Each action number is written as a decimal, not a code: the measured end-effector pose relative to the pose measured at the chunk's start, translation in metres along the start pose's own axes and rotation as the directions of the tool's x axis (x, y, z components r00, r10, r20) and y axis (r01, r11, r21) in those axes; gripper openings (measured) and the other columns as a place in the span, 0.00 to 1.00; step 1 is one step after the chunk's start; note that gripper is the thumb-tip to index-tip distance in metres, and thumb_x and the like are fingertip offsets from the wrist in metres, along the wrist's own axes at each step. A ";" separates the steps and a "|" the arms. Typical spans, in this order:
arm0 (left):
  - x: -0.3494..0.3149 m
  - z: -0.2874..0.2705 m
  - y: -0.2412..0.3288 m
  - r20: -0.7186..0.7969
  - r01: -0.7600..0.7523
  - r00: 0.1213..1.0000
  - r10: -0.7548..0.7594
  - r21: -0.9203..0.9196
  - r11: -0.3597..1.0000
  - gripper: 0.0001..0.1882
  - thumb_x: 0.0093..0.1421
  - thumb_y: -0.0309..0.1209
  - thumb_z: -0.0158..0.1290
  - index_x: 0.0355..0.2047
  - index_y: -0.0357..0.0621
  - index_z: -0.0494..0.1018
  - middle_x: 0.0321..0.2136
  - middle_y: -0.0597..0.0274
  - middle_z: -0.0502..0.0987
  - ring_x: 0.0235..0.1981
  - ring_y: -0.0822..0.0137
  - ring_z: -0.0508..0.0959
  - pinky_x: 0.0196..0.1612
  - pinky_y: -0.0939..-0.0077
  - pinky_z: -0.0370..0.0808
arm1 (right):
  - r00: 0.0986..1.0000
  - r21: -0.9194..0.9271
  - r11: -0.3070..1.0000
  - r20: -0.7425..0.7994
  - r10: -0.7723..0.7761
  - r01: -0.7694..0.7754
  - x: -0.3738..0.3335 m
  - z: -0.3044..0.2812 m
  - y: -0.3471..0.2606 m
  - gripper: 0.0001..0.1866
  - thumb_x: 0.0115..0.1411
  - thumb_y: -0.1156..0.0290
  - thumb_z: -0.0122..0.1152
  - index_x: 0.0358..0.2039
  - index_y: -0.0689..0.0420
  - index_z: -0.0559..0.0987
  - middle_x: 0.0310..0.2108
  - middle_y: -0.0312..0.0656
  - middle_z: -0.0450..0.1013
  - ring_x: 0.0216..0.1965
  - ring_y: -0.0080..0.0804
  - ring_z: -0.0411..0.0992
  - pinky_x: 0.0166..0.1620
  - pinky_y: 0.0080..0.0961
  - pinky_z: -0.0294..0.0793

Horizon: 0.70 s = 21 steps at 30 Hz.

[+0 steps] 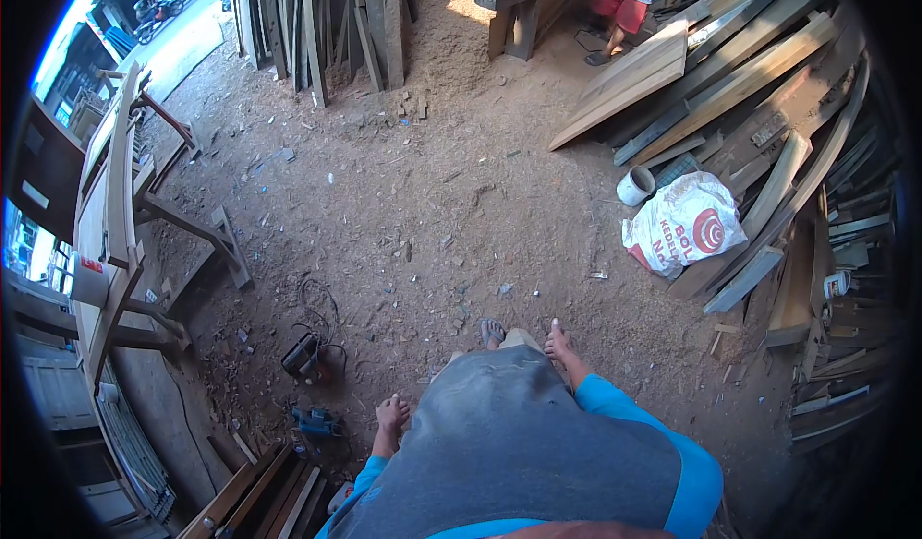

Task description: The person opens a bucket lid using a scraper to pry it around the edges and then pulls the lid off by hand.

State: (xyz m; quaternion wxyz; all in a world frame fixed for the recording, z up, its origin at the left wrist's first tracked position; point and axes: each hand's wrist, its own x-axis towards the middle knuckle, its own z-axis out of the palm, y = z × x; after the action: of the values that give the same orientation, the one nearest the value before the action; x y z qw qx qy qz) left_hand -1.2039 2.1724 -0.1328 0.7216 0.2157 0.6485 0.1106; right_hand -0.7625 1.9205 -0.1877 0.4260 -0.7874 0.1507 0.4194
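Observation:
My left hand (392,412) hangs beside my body at the lower middle, its fingers loosely bent and a little apart, with nothing visible in it. Nearest to it on the ground is a blue power tool (317,422). Farther forward lies a dark power tool (302,357) with a loose black cord. On the other side, my right hand (559,340) is held low and forward, thumb extended and no object showing. Both hands are small in the view. My sandalled foot (493,333) shows between them on the dirt floor (413,203).
A long wooden bench frame (125,203) stands at left, a white container on it. At right, a white sack (687,224) and a white bucket (636,186) sit against piled planks (740,78). Upright boards (336,21) lean at the back, near another person (622,1).

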 end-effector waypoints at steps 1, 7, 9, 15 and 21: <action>-0.002 -0.005 0.002 -0.009 -0.005 1.000 0.005 -0.003 1.000 0.13 0.72 0.35 0.47 0.30 0.45 0.63 0.20 0.68 0.66 0.16 0.75 0.65 0.17 0.79 0.60 | 1.000 0.031 1.000 0.015 0.004 -0.004 -0.006 0.010 -0.006 0.38 0.64 0.29 0.43 0.32 0.58 0.73 0.19 0.39 0.70 0.16 0.30 0.70 0.18 0.27 0.69; -0.010 0.001 0.009 -0.094 -0.014 0.995 0.014 0.005 1.000 0.13 0.72 0.34 0.46 0.29 0.45 0.63 0.19 0.69 0.65 0.15 0.76 0.64 0.16 0.80 0.59 | 0.999 0.083 0.997 -0.032 -0.005 0.007 -0.024 0.017 -0.017 0.33 0.65 0.30 0.44 0.24 0.51 0.65 0.14 0.33 0.61 0.11 0.25 0.61 0.13 0.25 0.59; -0.013 0.000 0.012 -0.057 -0.021 0.998 0.022 0.023 1.000 0.12 0.72 0.34 0.46 0.30 0.44 0.64 0.20 0.68 0.66 0.15 0.76 0.65 0.16 0.80 0.60 | 1.000 0.090 0.996 -0.023 0.001 0.002 -0.025 0.016 -0.017 0.33 0.65 0.31 0.45 0.23 0.50 0.65 0.13 0.33 0.60 0.10 0.25 0.61 0.13 0.25 0.59; -0.009 -0.002 0.013 -0.059 -0.026 0.998 0.029 0.043 0.999 0.12 0.71 0.35 0.47 0.32 0.43 0.65 0.22 0.66 0.69 0.17 0.74 0.68 0.17 0.80 0.64 | 1.000 0.104 0.995 0.005 0.001 -0.002 -0.027 0.016 -0.020 0.33 0.65 0.32 0.45 0.22 0.49 0.64 0.12 0.31 0.59 0.10 0.24 0.60 0.13 0.25 0.59; -0.010 -0.004 0.014 -0.086 -0.024 0.996 0.029 0.056 0.998 0.12 0.71 0.35 0.48 0.33 0.42 0.66 0.23 0.65 0.71 0.18 0.74 0.70 0.18 0.80 0.66 | 1.000 0.084 0.996 0.008 -0.015 0.014 -0.034 0.017 -0.022 0.33 0.66 0.32 0.45 0.25 0.52 0.68 0.14 0.33 0.62 0.12 0.25 0.63 0.15 0.25 0.62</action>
State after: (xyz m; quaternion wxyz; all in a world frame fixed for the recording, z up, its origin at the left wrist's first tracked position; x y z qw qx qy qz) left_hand -1.2073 2.1806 -0.1176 0.6851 0.2389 0.6791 0.1115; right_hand -0.7790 1.9433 -0.1534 0.4623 -0.7680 0.1605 0.4131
